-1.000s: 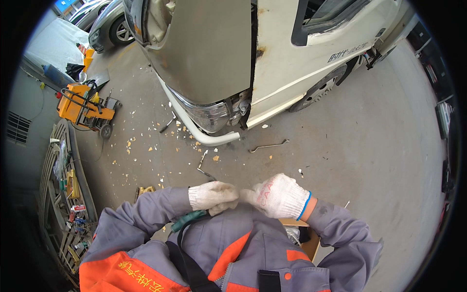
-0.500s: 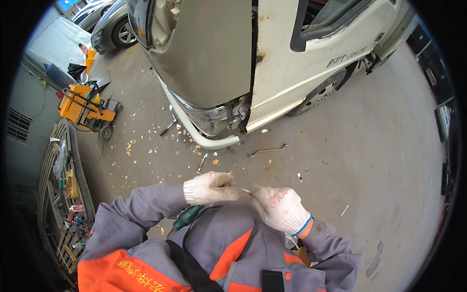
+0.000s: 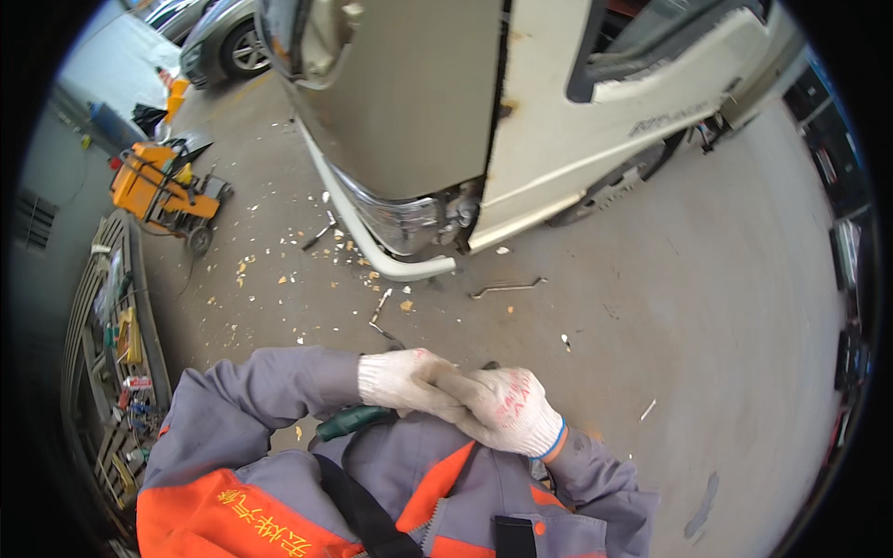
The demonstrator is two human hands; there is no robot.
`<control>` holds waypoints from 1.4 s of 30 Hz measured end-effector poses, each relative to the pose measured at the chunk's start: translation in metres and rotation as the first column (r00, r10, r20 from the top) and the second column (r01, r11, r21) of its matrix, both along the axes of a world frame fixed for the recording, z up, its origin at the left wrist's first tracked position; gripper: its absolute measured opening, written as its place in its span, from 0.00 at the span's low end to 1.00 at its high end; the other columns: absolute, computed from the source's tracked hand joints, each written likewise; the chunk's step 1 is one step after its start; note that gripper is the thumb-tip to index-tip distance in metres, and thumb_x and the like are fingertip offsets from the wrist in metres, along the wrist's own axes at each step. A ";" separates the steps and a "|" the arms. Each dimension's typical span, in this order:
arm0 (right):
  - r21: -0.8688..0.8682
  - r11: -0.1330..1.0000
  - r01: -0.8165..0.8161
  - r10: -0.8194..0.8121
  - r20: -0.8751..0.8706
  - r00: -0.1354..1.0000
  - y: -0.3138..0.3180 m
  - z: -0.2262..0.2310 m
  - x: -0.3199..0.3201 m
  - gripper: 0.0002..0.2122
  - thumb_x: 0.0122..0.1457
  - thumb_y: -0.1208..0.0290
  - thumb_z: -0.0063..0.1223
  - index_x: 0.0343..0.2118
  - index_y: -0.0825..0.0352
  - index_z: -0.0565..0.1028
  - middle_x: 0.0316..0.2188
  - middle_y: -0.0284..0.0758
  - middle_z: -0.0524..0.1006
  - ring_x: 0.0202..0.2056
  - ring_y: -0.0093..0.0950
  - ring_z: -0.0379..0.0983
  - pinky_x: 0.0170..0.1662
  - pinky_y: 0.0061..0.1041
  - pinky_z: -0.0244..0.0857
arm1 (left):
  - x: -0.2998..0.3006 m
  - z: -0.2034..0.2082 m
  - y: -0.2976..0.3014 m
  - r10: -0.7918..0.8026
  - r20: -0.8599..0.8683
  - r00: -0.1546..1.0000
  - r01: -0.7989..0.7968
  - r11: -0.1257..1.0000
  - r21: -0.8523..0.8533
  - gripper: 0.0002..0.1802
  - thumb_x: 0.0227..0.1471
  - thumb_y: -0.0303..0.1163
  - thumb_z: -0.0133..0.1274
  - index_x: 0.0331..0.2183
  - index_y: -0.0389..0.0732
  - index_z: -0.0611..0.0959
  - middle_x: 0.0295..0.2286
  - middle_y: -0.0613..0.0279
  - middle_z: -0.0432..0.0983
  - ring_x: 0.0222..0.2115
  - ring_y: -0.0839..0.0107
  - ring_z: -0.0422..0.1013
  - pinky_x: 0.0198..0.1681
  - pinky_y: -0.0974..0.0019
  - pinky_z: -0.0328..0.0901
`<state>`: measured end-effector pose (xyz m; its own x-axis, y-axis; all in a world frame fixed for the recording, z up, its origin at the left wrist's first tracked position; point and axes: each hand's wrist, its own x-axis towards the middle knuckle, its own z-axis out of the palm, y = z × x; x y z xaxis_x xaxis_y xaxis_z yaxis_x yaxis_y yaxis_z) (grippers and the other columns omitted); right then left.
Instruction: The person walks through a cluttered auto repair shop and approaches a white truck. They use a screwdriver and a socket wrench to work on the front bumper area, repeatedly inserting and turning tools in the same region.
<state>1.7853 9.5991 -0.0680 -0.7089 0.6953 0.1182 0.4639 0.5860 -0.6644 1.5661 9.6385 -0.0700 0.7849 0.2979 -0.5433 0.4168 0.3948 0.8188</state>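
Head view, and there it was, contact: the white-knit-gloved left hand (image 3: pixel 414 381) met the blue-cuffed, white-knit-gloved right hand (image 3: pixel 509 409), fingers curled and overlapping before the grey-and-orange cloth jacket (image 3: pixel 391 465). Anything inside their grip was hidden, impossible to tell. Close two-handed fingerwork, it seemed; the next move called for steady fingers. A dark-green rounded handle (image 3: pixel 349 423) sat just below the grey left sleeve (image 3: pixel 293 381).
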 end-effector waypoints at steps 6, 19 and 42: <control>0.002 1.000 -0.029 0.029 0.097 0.995 -0.009 -0.005 0.000 0.20 0.48 0.64 0.64 0.45 0.60 0.77 0.23 0.34 0.77 0.24 0.37 0.77 0.27 0.36 0.71 | 0.001 -0.020 -0.020 0.043 0.118 0.992 -0.042 0.999 -0.013 0.18 0.61 0.38 0.54 0.51 0.45 0.84 0.27 0.71 0.77 0.21 0.83 0.65 0.21 0.74 0.62; 0.274 0.831 -0.483 0.489 0.052 0.871 0.008 -0.009 0.033 0.19 0.49 0.64 0.60 0.45 0.65 0.77 0.19 0.31 0.75 0.20 0.33 0.75 0.24 0.34 0.69 | 0.029 0.001 -0.060 0.043 0.044 0.998 -0.050 0.984 0.170 0.15 0.58 0.38 0.57 0.38 0.34 0.80 0.28 0.58 0.79 0.30 0.73 0.70 0.37 0.63 0.68; -0.227 0.941 -0.250 0.250 -0.026 0.968 -0.067 0.016 -0.095 0.08 0.51 0.72 0.60 0.34 0.67 0.78 0.25 0.40 0.78 0.24 0.42 0.75 0.29 0.36 0.70 | -0.090 -0.015 -0.191 0.470 0.148 0.870 -0.328 0.328 0.886 0.12 0.56 0.46 0.56 0.29 0.48 0.81 0.23 0.59 0.76 0.25 0.57 0.76 0.26 0.56 0.70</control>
